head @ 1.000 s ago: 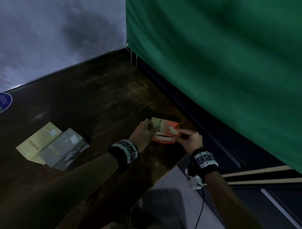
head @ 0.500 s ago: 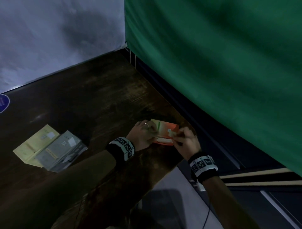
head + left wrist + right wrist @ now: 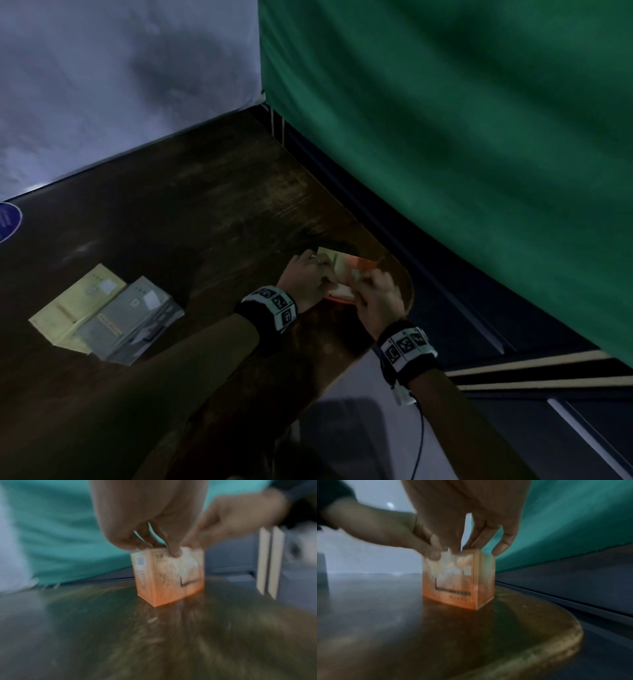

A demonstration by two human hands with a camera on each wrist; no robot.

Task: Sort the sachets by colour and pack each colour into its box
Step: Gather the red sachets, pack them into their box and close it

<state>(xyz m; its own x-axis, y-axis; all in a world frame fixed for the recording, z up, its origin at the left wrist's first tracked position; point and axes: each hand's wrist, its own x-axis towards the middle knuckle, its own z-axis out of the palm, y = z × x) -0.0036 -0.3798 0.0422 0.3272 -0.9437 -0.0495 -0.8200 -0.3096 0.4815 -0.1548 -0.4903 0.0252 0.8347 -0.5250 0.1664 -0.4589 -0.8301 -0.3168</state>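
An orange box (image 3: pixel 344 274) stands upright near the table's rounded right corner. It is blurred but plain in the wrist views, as orange box (image 3: pixel 169 577) and orange box (image 3: pixel 458 580). My left hand (image 3: pixel 320 275) grips its top left edge, fingertips (image 3: pixel 174 552) curled over the rim. My right hand (image 3: pixel 363 286) pinches the top from the right, its fingers (image 3: pixel 500 549) reaching down onto the upper edge. Whatever is inside the box is hidden by both hands. No loose sachets show.
A yellow box (image 3: pixel 77 305) and a grey box (image 3: pixel 128 318) lie flat side by side at the left of the dark wooden table (image 3: pixel 205 212). A green curtain (image 3: pixel 462 137) hangs close on the right. The table edge (image 3: pixel 565 635) curves just beyond the orange box.
My right hand has moved in from the right onto the top of the orange box. The pale piece it held out a second ago is no longer visible. The left hand has stayed on the box.
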